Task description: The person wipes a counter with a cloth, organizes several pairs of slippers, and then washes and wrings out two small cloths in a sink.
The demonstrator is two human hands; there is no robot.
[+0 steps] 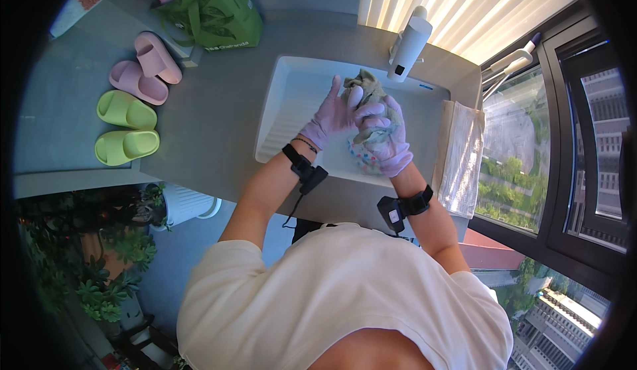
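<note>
A crumpled grey-green cloth [364, 85] is bunched between my two hands over the white sink [272, 115]. Pale pink gloves cover both hands. My left hand [332, 117] presses in from the left, its thumb pointing up and its fingers closed against the cloth. Folds of cloth also show between the curled fingers of my right hand [390, 138], which grips it from the right. Below the right hand lies something with a small colourful pattern [363, 156], partly hidden by the glove; its kind is unclear. The white faucet [409, 45] stands just beyond my hands.
A folded pale cloth [460, 158] hangs over the counter's right end beside the window [517, 151]. A green bag [215, 15] stands at the back left. Pink slippers [149, 71] and lime-green slippers [127, 128] sit left of the counter [206, 124]. Potted plants [109, 284] occupy the lower left.
</note>
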